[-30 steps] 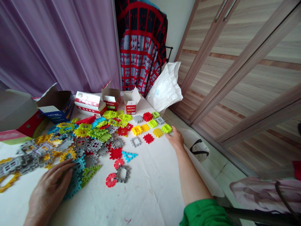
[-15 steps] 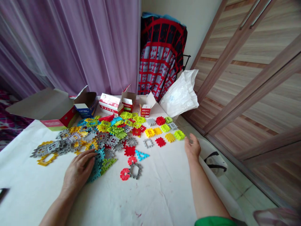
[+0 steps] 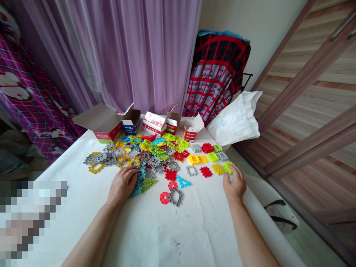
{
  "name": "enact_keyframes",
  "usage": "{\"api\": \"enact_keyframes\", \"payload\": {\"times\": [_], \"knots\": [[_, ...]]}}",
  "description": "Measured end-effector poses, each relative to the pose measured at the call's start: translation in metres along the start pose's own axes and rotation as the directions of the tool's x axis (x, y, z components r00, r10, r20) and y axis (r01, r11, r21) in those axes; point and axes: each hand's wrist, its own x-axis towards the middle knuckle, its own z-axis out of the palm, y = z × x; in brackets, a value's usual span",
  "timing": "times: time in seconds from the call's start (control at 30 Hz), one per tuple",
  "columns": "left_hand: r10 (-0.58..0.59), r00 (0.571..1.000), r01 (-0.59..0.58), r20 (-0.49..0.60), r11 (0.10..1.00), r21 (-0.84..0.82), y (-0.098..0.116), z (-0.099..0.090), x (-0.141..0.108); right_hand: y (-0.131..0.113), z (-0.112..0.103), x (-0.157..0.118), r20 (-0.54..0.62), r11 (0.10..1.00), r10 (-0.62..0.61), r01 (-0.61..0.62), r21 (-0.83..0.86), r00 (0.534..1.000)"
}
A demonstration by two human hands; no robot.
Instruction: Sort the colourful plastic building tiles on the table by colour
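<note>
My left hand [image 3: 122, 184] rests at the near left edge of the pile of plastic interlocking pieces, fingers loosely bent and lying beside and partly over teal pieces [image 3: 136, 190]. A lime green triangle piece [image 3: 149, 184] lies just right of them. My right hand [image 3: 236, 184] is at the right end of a loose grid of pieces, thumb and fingers apart. Its fingertips touch or partly cover a lime green square piece [image 3: 227, 167]; I cannot tell whether they grip it. Next to that lie a yellow square piece [image 3: 218, 169] and a red square piece [image 3: 206, 171].
Open cardboard boxes, including a blue one [image 3: 129, 128] and a red one [image 3: 190, 134], stand behind the pile [image 3: 154, 152]. A white bag [image 3: 236, 120] sits at the back right. A blue triangle [image 3: 183, 181] and a grey frame piece [image 3: 175, 197] lie in front.
My view has turned left, so the scene sits further right. My right hand has moved onto the lime green square piece it was beside. My left hand stays by the teal pieces.
</note>
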Motion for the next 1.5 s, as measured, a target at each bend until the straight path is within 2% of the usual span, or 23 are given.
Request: {"api": "enact_keyframes", "payload": {"times": [0.23,0.37,0.53,0.73,1.0,1.27,1.5], "knots": [[0.001,0.999,0.0,-0.041,1.0,0.015,0.001,0.003,-0.001,-0.04,0.001,-0.002,0.047,0.978,-0.193,0.189,0.086,0.98],[-0.024,0.998,0.025,-0.052,1.0,0.011,0.005,0.002,-0.001,-0.064,0.001,-0.006,0.075,0.961,-0.258,0.247,0.126,0.963],[-0.137,0.987,0.138,-0.088,0.99,0.002,0.004,-0.001,-0.001,-0.091,0.0,-0.015,0.113,0.922,-0.358,0.332,0.2,0.927],[-0.308,0.937,0.31,-0.164,0.951,-0.016,-0.003,-0.005,-0.003,-0.112,0.0,-0.02,0.13,0.868,-0.455,0.407,0.283,0.881],[-0.343,0.931,0.341,-0.122,0.939,-0.04,-0.003,-0.004,-0.004,-0.127,0.016,-0.018,0.102,0.854,-0.438,0.377,0.359,0.893],[-0.349,0.935,0.346,-0.071,0.937,-0.045,-0.004,-0.006,-0.006,-0.147,0.037,-0.012,0.096,0.877,-0.35,0.29,0.384,0.932],[-0.344,0.935,0.343,-0.085,0.939,-0.026,-0.003,-0.008,-0.008,-0.146,0.046,-0.01,0.111,0.866,-0.269,0.19,0.462,0.957]]}}
